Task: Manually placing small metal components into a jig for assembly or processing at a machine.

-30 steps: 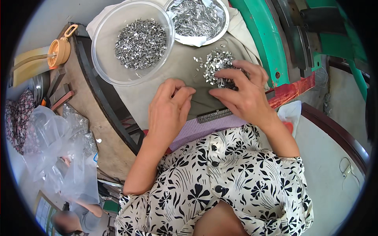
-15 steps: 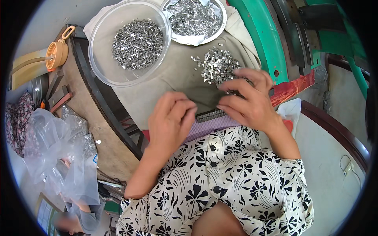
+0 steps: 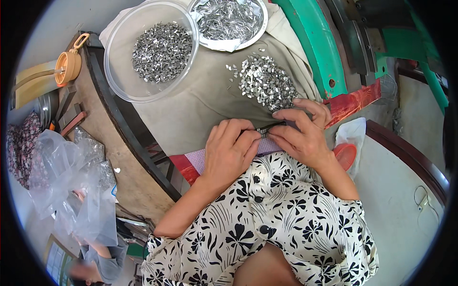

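A: What do we have under our hands?

B: A grey-green cloth [image 3: 191,114], wrinkled, with a purple mat [image 3: 196,159] along our side and a red edge [image 3: 355,102] jutting out to the right.

A: And the room around us?

B: A green frame [image 3: 317,52] rises on the right. To our left we have a worn wooden table [image 3: 136,157] with plastic bags [image 3: 78,167] and an orange cup [image 3: 70,69] (it has a loop at the top). Another person's grey sleeve [image 3: 110,267] shows at the lower left.

A: Which containers can we see?

B: Two, at the far side of the cloth. The clear tub [image 3: 112,57] holds a heap of short metal bits [image 3: 161,52]; the white bowl [image 3: 264,28], just right of it, holds thin silvery slivers [image 3: 229,21]. Shiny chips [image 3: 267,82] lie loose on the cloth, below the bowl.

A: Where is the dark strip [image 3: 270,127]?

B: Between our hands, near the mat, partly hidden. Our left hand [image 3: 231,148] has its fingertips drawn together at the left end; our right hand [image 3: 305,136] curls at the other, thumb and forefinger slightly apart. We cannot tell whether either pinches it.
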A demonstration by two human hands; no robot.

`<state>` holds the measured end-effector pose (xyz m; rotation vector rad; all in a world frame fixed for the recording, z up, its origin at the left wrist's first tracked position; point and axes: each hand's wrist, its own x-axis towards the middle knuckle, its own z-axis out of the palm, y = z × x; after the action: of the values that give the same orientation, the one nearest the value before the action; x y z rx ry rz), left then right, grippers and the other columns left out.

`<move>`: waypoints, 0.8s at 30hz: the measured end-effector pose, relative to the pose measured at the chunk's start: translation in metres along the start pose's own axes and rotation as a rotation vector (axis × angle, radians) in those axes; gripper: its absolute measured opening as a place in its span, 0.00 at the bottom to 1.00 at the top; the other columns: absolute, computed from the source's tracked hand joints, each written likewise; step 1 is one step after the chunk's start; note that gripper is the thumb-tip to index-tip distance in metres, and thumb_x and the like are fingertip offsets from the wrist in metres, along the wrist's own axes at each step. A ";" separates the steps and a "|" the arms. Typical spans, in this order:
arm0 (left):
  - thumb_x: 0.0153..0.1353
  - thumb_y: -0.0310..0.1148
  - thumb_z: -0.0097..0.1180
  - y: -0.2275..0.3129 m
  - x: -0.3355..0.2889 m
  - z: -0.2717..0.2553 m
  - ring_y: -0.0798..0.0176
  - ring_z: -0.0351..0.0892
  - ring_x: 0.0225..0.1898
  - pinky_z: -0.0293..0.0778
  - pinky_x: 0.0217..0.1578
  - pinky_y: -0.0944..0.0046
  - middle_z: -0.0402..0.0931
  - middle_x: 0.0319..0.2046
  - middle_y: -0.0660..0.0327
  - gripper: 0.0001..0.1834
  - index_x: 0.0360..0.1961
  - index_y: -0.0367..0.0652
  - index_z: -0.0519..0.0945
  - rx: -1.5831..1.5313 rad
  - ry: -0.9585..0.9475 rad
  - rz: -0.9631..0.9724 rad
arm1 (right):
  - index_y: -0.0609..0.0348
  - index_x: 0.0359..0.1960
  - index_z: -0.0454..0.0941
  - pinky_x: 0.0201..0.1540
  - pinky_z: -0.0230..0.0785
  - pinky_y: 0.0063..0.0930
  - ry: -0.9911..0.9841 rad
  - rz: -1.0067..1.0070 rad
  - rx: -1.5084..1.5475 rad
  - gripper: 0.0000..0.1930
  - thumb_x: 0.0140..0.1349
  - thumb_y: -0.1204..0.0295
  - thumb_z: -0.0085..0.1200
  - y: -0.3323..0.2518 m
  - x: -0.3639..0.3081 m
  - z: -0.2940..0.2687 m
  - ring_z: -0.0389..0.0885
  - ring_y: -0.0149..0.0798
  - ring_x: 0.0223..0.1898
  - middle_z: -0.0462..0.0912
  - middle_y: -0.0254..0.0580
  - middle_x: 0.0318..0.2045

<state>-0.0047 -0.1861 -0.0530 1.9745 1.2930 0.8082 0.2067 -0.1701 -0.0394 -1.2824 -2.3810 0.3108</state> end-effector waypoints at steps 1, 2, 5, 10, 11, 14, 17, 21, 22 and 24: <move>0.47 0.24 0.69 0.000 0.000 0.001 0.56 0.75 0.35 0.69 0.35 0.59 0.76 0.37 0.63 0.12 0.33 0.44 0.81 0.000 -0.001 0.001 | 0.41 0.26 0.86 0.58 0.53 0.43 0.000 0.001 0.000 0.08 0.43 0.64 0.71 0.000 0.000 0.000 0.69 0.44 0.58 0.82 0.20 0.45; 0.47 0.24 0.70 0.000 0.000 0.001 0.56 0.75 0.35 0.69 0.35 0.59 0.76 0.36 0.63 0.12 0.34 0.44 0.81 0.000 0.002 0.006 | 0.42 0.27 0.86 0.58 0.53 0.42 -0.001 -0.003 0.005 0.08 0.43 0.64 0.71 0.001 0.000 0.000 0.69 0.44 0.57 0.82 0.20 0.45; 0.47 0.25 0.70 0.001 0.000 0.004 0.56 0.75 0.36 0.69 0.36 0.59 0.76 0.37 0.63 0.12 0.34 0.44 0.81 0.009 0.000 0.012 | 0.42 0.27 0.86 0.58 0.53 0.41 -0.010 -0.007 0.013 0.08 0.43 0.64 0.71 0.001 0.000 -0.001 0.69 0.44 0.57 0.82 0.21 0.45; 0.48 0.25 0.70 0.002 -0.002 0.003 0.54 0.76 0.37 0.72 0.37 0.58 0.76 0.39 0.59 0.13 0.35 0.43 0.81 -0.015 0.012 -0.050 | 0.41 0.29 0.87 0.58 0.54 0.41 -0.023 0.010 0.046 0.09 0.43 0.64 0.71 0.003 0.000 -0.005 0.68 0.45 0.57 0.82 0.22 0.46; 0.48 0.25 0.71 0.002 -0.004 0.002 0.54 0.77 0.38 0.73 0.37 0.58 0.76 0.39 0.58 0.13 0.35 0.42 0.81 -0.040 0.028 -0.082 | 0.41 0.29 0.87 0.58 0.54 0.41 -0.021 0.018 0.057 0.09 0.43 0.64 0.71 0.003 -0.001 -0.005 0.68 0.46 0.57 0.82 0.22 0.46; 0.49 0.25 0.71 -0.002 -0.007 0.000 0.53 0.78 0.39 0.75 0.37 0.58 0.76 0.40 0.56 0.13 0.36 0.41 0.81 -0.055 0.030 -0.094 | 0.40 0.29 0.87 0.59 0.54 0.42 -0.025 0.018 0.062 0.09 0.43 0.64 0.71 0.002 0.001 -0.004 0.68 0.46 0.58 0.82 0.22 0.46; 0.49 0.25 0.71 -0.004 -0.010 0.001 0.53 0.78 0.39 0.76 0.36 0.59 0.76 0.40 0.55 0.13 0.36 0.40 0.81 -0.042 0.012 -0.069 | 0.39 0.29 0.87 0.59 0.53 0.42 -0.029 -0.002 0.054 0.09 0.43 0.64 0.70 0.000 0.003 -0.003 0.68 0.46 0.58 0.82 0.22 0.47; 0.48 0.25 0.72 -0.004 -0.012 -0.001 0.52 0.78 0.40 0.76 0.38 0.59 0.75 0.41 0.55 0.15 0.38 0.39 0.81 -0.039 0.007 -0.068 | 0.37 0.29 0.87 0.59 0.53 0.42 -0.021 -0.088 -0.011 0.08 0.45 0.64 0.68 -0.003 0.005 0.002 0.67 0.43 0.58 0.82 0.20 0.47; 0.48 0.25 0.72 -0.003 -0.012 -0.001 0.52 0.78 0.40 0.76 0.38 0.59 0.75 0.41 0.55 0.15 0.38 0.39 0.81 -0.040 0.007 -0.068 | 0.36 0.28 0.85 0.59 0.53 0.42 -0.050 -0.096 -0.034 0.07 0.45 0.63 0.67 -0.005 0.005 0.001 0.67 0.42 0.58 0.82 0.18 0.48; 0.47 0.25 0.72 -0.001 -0.010 -0.003 0.51 0.77 0.41 0.76 0.40 0.57 0.75 0.42 0.54 0.17 0.39 0.38 0.81 -0.027 0.000 -0.074 | 0.36 0.28 0.85 0.58 0.53 0.42 -0.033 -0.137 -0.098 0.07 0.45 0.64 0.67 -0.008 0.003 0.002 0.67 0.41 0.58 0.82 0.18 0.48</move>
<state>-0.0107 -0.1950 -0.0536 1.8938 1.3403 0.7856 0.1983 -0.1723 -0.0377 -1.1565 -2.5250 0.1772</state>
